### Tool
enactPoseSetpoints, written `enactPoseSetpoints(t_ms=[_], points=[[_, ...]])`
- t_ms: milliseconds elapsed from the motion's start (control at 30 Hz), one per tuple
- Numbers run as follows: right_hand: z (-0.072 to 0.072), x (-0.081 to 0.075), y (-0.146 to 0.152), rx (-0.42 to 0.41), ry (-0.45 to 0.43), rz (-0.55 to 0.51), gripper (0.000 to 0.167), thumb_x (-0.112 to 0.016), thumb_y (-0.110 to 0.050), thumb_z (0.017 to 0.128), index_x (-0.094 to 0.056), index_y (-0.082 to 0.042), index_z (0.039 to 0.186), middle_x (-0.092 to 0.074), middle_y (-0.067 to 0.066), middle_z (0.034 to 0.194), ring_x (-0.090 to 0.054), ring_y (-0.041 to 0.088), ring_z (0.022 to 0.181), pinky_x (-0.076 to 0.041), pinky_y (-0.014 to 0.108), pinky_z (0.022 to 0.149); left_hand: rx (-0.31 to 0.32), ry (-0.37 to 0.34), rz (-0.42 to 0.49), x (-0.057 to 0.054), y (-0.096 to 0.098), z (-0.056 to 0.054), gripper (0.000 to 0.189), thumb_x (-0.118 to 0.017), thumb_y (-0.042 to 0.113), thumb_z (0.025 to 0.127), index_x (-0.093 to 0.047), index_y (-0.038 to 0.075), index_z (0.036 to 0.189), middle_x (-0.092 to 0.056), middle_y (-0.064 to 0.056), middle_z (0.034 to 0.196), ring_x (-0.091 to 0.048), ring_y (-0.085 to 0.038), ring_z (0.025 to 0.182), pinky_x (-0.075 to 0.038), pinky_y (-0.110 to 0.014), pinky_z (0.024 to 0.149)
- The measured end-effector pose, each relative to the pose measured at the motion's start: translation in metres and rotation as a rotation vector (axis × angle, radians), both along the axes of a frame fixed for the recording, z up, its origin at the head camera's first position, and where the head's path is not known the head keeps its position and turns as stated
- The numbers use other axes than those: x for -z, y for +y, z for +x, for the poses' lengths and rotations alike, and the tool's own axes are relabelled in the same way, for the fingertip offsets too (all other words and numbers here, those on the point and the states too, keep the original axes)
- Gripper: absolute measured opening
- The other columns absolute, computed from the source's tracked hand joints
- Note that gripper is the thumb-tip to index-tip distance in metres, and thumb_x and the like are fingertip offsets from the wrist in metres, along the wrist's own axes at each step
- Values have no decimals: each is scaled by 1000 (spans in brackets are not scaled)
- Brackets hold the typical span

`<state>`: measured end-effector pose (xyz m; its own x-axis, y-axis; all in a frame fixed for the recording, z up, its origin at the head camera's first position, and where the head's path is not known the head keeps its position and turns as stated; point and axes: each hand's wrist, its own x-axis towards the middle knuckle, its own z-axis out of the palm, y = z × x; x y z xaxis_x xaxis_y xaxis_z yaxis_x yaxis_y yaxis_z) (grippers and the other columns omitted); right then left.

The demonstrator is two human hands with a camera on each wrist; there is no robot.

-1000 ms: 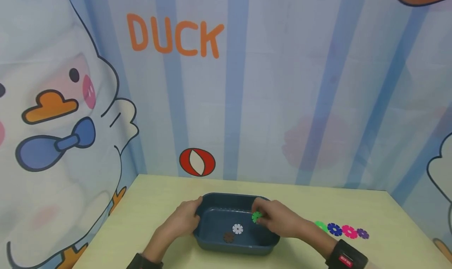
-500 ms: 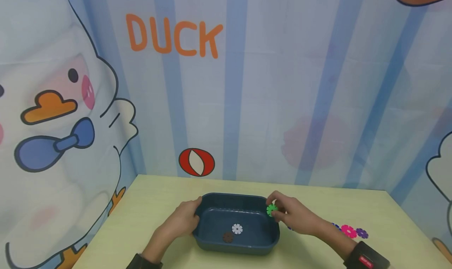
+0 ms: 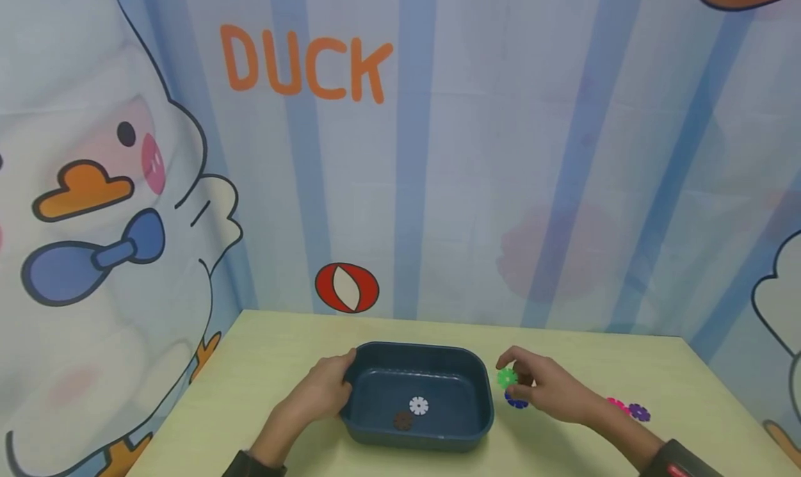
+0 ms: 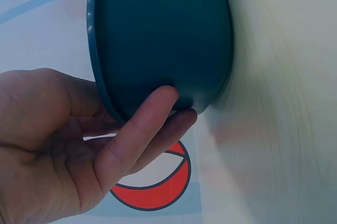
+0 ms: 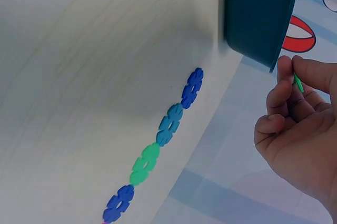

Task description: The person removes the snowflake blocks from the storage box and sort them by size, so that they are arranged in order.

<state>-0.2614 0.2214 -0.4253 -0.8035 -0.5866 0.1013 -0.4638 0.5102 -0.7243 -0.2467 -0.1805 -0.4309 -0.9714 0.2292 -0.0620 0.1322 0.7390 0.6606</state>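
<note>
My left hand grips the left end of a dark blue plastic basin, thumb at the rim; in the left wrist view its fingers lie against the basin's outer wall. Inside the basin lie a white snowflake disc and a brown snowflake disc. Just right of the basin, my right hand pinches a green snowflake disc between thumb and fingertip. The right wrist view has this green disc edge-on, above the table. Behind it a blue snowflake disc shows on the table.
A row of snowflake discs runs along the table right of the basin: dark blue, teal, light green and blue, then pink and purple. A printed duck curtain hangs behind the pale yellow table.
My right hand has moved right, out of the basin and past its right rim, still pinching the green snowflake disc. The left hand stays on the basin, which has not moved.
</note>
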Motion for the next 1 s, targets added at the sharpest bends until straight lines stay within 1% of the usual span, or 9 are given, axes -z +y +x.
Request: enactPoseSetpoints(t_ms=[167,233,367,533,667,867,1000], points=[[1,0,12,21,-30,-1,31,-69,-4,100,-60,-5,130,-49,-2,79,-52,6,69,-48,26,63,-1,0,1,0,0,1,64,-51,-12,97,-36,-10,159,-53,-32,153,-64,-17,49,-55,-31,51],[1,0,18,24,-21,0,32,-68,-4,100,-61,-5,131,-52,-2,80,-54,7,71,-49,26,64,-2,-4,3,-1,0,1,64,-51,-12,97,-36,-9,160,-53,-32,153,-64,-17,48,-55,-31,51],[0,0,32,20,10,-11,33,-68,-3,100,-63,-5,132,-56,-2,80,-56,7,70,-50,27,62,-4,-6,1,-2,0,1,64,-52,-11,98,-36,-9,160,-52,-32,154,-65,-17,49,-56,-31,51],[1,5,47,25,20,-14,32,-69,-3,99,-65,-3,131,-58,-2,82,-53,5,68,-47,27,58,-1,3,-2,-2,0,2,64,-51,-11,97,-36,-11,159,-52,-33,153,-65,-17,49,-56,-31,52],[3,9,57,35,-6,-9,33,-68,-2,99,-64,1,132,-58,-1,83,-50,5,67,-45,29,57,2,1,0,-1,0,2,63,-52,-11,97,-37,-11,159,-52,-33,153,-65,-17,49,-55,-31,51],[7,13,74,70,-13,17,36,-69,-4,99,-62,3,133,-59,-1,83,-53,5,68,-47,28,58,7,-3,7,1,0,1,64,-52,-11,97,-36,-10,159,-53,-32,152,-63,-17,48,-55,-32,50],[9,13,85,93,-14,21,35,-68,-3,100,-61,4,132,-59,-1,81,-55,10,65,-48,29,58,6,7,3,1,0,1,64,-52,-11,97,-36,-10,159,-54,-32,151,-63,-17,47,-55,-31,50]])
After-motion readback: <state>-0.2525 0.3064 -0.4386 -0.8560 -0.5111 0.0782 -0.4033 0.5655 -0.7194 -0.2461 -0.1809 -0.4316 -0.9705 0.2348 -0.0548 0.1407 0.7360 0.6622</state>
